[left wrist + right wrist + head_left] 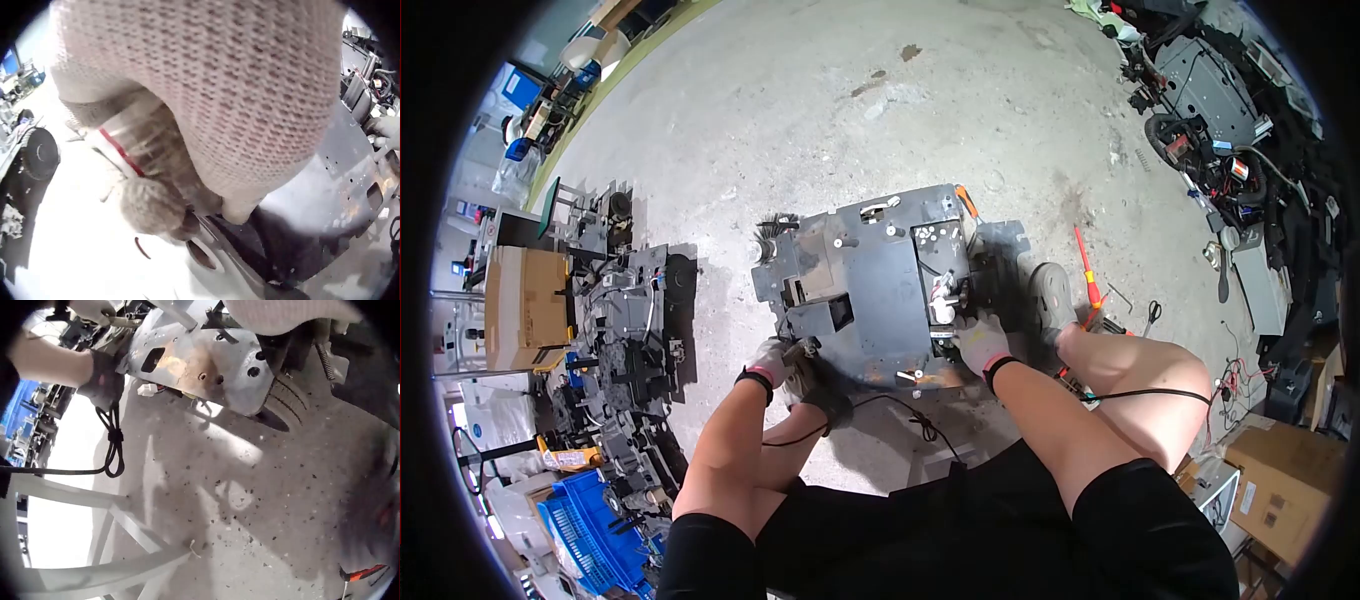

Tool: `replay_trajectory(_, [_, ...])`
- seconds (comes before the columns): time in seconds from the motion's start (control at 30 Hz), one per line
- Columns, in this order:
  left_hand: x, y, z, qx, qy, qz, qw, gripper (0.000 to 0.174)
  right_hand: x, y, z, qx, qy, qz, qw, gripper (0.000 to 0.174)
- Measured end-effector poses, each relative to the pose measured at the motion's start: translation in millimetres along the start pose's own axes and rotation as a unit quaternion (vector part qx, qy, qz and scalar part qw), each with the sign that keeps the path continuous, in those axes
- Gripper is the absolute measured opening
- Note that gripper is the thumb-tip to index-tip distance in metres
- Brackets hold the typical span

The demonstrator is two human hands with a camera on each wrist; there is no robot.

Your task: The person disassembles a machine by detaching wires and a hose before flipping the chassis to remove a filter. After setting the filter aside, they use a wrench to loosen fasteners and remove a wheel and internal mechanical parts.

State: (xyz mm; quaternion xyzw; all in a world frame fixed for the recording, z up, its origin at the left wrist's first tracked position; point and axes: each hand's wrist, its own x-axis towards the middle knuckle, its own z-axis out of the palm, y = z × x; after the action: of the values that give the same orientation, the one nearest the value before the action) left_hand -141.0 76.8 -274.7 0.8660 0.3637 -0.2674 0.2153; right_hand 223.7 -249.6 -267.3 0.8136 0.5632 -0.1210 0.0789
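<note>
A grey metal machine chassis (885, 290) rests on the floor in front of me, with a flat plate across its middle. My gloved left hand (770, 362) is at its near left side, its fingers curled round a short cylindrical part (125, 322). The left wrist view shows the knit glove (244, 81) close up over that part. At the near right side, my gloved right hand (983, 343) touches the chassis beside a white fitting (942, 305). Its fingertips are hidden in the right wrist view, where only the glove (294, 312) shows along the top.
An orange-handled tool (967, 203) leans at the far right corner. A red screwdriver (1088, 268) lies on the floor near my right shoe (1052, 295). Dismantled machines (632, 340) line the left, and scrap parts (1215, 95) pile up at the right. A black cord (925, 425) hangs near my lap.
</note>
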Motion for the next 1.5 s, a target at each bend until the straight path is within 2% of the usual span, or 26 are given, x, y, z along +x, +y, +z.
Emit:
replay_trajectory(0.1, [-7,27,-19,0.035,-0.008,0.014,0.999,0.046,1,-5,-6,0.055,-0.046,0.044,0.996,0.039])
replay_trajectory(0.23, [26,-7,18,0.086,0.013,0.012,0.996,0.036,-7,-15,-37,0.059,-0.09,0.055,0.993,0.054])
replay_trajectory(0.3, [25,-5,29,0.072,0.073,-0.016,0.995,0.028,-18,-18,-45,0.06,-0.089,0.056,0.993,0.06])
replay_trajectory(0.37, [33,3,48,-0.097,0.17,-0.157,0.968,0.028,-36,-19,-48,0.053,-0.09,0.059,0.993,0.065])
replay_trajectory(0.4, [-5,52,2,-0.185,0.149,-0.19,0.953,0.035,-44,-20,-46,0.043,-0.075,0.047,0.995,0.068])
replay_trajectory(0.47, [-14,61,8,-0.259,0.183,-0.221,0.922,0.034,-55,-19,-46,0.009,-0.09,0.021,0.996,0.077])
replay_trajectory(0.53, [-21,67,9,-0.327,0.214,-0.257,0.884,0.033,-63,-16,-58,-0.051,-0.08,-0.025,0.995,0.074])
replay_trajectory(0.6, [-25,68,-2,-0.326,0.172,-0.265,0.891,0.031,-61,-15,-70,-0.089,-0.076,-0.055,0.992,0.073])
replay_trajectory(0.67, [-28,67,-20,-0.319,0.16,-0.269,0.895,0.031,-46,-15,-74,-0.109,0.003,-0.119,0.987,0.062])
replay_trajectory(0.7, [-33,68,-25,-0.208,0.145,-0.229,0.94,0.036,-36,-15,-73,-0.106,0.006,-0.122,0.987,0.062])
replay_trajectory(0.73, [-37,68,-25,-0.091,0.121,-0.185,0.971,0.041,-26,-16,-79,-0.08,-0.051,-0.104,0.99,0.055])
replay_trajectory(0.77, [-25,58,-17,-0.084,0.116,-0.188,0.972,0.041,-18,-18,-79,-0.052,-0.11,-0.084,0.989,0.048])
replay_trajectory(0.8, [-4,42,-5,0.024,0.065,-0.14,0.988,0.042,-14,-16,-66,-0.056,-0.041,-0.088,0.994,0.036])
replay_trajectory(0.83, [10,28,-1,0.132,0.011,-0.087,0.987,0.043,-8,-16,-59,-0.052,-0.033,-0.087,0.994,0.031])
replay_trajectory(0.9, [13,12,-16,0.142,-0.048,-0.034,0.988,0.04,-5,-17,-59,-0.023,-0.03,-0.07,0.997,0.027])
replay_trajectory(0.97, [2,3,-41,-0.14,-0.223,-0.048,0.963,0.036,-3,-10,-45,-0.026,0.006,-0.076,0.997,0.025])
replay_trajectory(1.0, [-6,3,-50,-0.201,-0.241,-0.036,0.949,0.035,-2,-6,-37,-0.03,0.04,-0.086,0.995,0.024])
replay_trajectory(1.17, [-4,-7,-29,-0.191,-0.296,-0.069,0.933,0.04,2,4,-11,0.018,0.018,-0.098,0.995,0.029])
replay_trajectory(1.2, [-1,-14,-4,-0.104,-0.1,0.033,0.989,0.035,6,2,-9,0.006,0.048,-0.094,0.994,0.028])
replay_trajectory(1.23, [2,-19,7,-0.007,0.101,0.136,0.985,0.031,10,1,-7,-0.007,0.078,-0.088,0.993,0.028])
replay_trajectory(1.27, [2,0,-4,0.132,0.049,0.087,0.986,0.032,8,5,-9,0.007,0.061,-0.102,0.993,0.027])
replay_trajectory(1.3, [4,25,-11,0.173,0.004,-0.001,0.985,0.033,10,5,-9,0.011,0.061,-0.1,0.993,0.027])
replay_trajectory(1.37, [0,52,14,0.207,0.114,-0.153,0.96,0.033,12,2,-44,-0.056,-0.044,-0.098,0.993,0.031])
replay_trajectory(1.4, [-1,56,18,0.186,0.175,-0.126,0.959,0.037,13,5,-32,-0.044,-0.025,-0.092,0.994,0.028])
replay_trajectory(1.43, [2,53,19,0.183,0.175,-0.128,0.959,0.037,13,5,-28,-0.047,-0.026,-0.095,0.994,0.028])
replay_trajectory(1.5, [15,37,18,0.113,0.14,-0.082,0.98,0.038,13,1,-26,-0.004,-0.08,-0.008,0.997,0.024])
